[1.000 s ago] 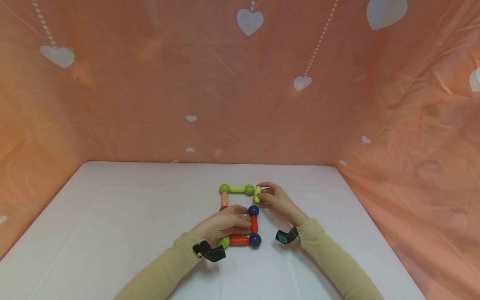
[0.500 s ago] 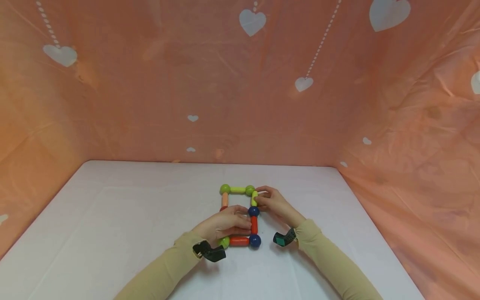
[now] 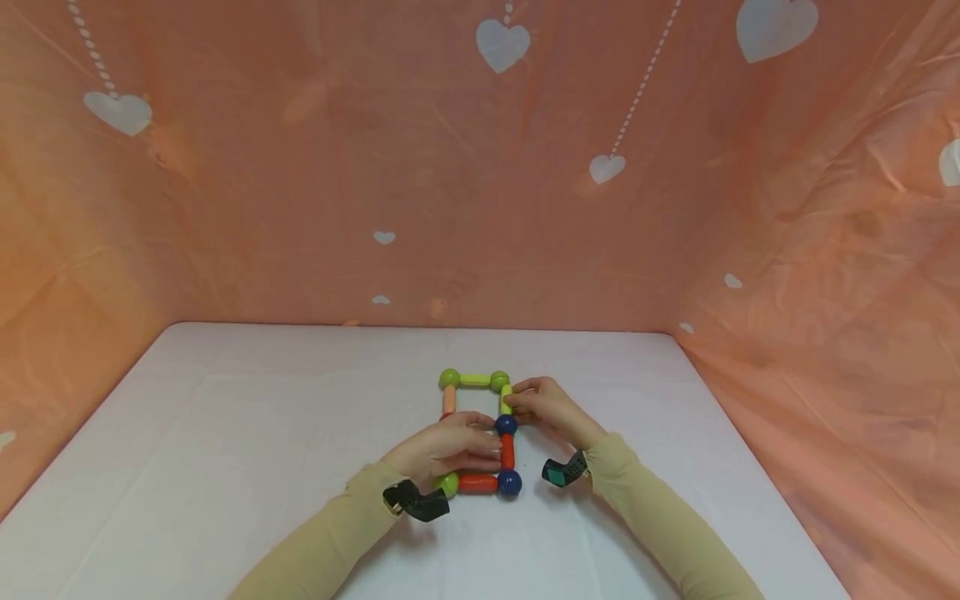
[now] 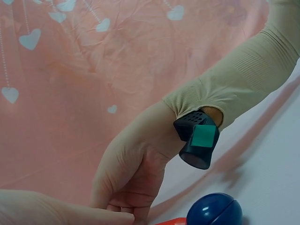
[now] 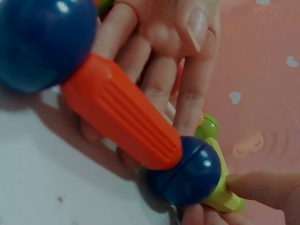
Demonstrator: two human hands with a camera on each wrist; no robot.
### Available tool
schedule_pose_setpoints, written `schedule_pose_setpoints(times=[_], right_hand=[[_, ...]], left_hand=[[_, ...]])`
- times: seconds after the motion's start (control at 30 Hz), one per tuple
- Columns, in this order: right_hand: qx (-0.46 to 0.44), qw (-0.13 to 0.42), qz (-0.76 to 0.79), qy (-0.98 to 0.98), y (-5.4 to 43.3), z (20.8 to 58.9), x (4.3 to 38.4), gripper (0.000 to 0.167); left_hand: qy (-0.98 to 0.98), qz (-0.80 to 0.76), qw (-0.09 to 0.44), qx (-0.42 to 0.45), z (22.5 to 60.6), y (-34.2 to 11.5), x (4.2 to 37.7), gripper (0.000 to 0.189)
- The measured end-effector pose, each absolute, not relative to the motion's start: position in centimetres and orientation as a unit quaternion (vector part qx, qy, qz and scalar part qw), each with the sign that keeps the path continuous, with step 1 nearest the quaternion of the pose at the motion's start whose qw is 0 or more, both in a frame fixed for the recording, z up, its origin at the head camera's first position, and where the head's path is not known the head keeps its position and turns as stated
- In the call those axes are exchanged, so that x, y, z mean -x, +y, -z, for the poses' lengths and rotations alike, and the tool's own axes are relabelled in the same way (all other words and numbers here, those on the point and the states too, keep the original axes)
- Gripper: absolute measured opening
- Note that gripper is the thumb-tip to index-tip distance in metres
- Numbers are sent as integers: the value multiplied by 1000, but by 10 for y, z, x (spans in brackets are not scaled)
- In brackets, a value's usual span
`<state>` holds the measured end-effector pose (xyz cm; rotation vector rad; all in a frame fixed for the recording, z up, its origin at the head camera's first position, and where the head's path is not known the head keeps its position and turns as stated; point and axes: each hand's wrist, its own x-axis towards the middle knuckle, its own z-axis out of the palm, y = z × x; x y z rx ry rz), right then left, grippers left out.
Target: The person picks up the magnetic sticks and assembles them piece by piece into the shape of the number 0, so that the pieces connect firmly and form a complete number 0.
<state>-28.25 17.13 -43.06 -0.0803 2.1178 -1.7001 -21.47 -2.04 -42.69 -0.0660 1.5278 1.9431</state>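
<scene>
A rectangular frame of magnetic rods and balls lies on the table. My right hand (image 3: 553, 408) pinches a yellow-green rod (image 3: 506, 393) on the frame's right side, between a green ball (image 3: 499, 381) and a blue ball (image 3: 506, 425). Below that ball, a red rod (image 3: 508, 452) leads to a second blue ball (image 3: 509, 483). My left hand (image 3: 442, 447) lies across the frame, its fingers extended along the red rod's inner side. In the right wrist view, my left fingers (image 5: 157, 79) pass behind the red rod. My left hand covers part of the frame's left side.
The white table (image 3: 225, 417) is walled by an orange curtain (image 3: 300, 208) with pale hearts. Another yellow-green rod (image 3: 475, 380), a peach rod (image 3: 449, 399) and a lower red rod (image 3: 478, 483) form other sides of the frame. Each wrist wears a small black camera (image 3: 564, 469).
My right hand has moved left, bringing the yellow-green rod from beside the frame into line between the green and blue balls. My left hand has stayed nearly still.
</scene>
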Motion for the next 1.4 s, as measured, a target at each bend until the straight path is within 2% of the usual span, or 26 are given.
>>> schedule_pose_setpoints(times=[0.37,0.7,1.13,1.23,1.4], right_hand=[[23,224,584,780,172,428,288,32],[6,220,589,778,172,430,287,34],[55,252,609,750,185,432,280,36],[63,262,608,747,188,430,277,37],[76,271,593,755,193,427,270,39]], left_hand=[[579,-747,327,17,425,-21,215,49],[561,-761,320,63,426,-18,219,43],[523,-789,319,29,412,-54,220,47],[533,-788,308,19,409,-67,222,51],[570,-781,252,22,411,-89,218,54]])
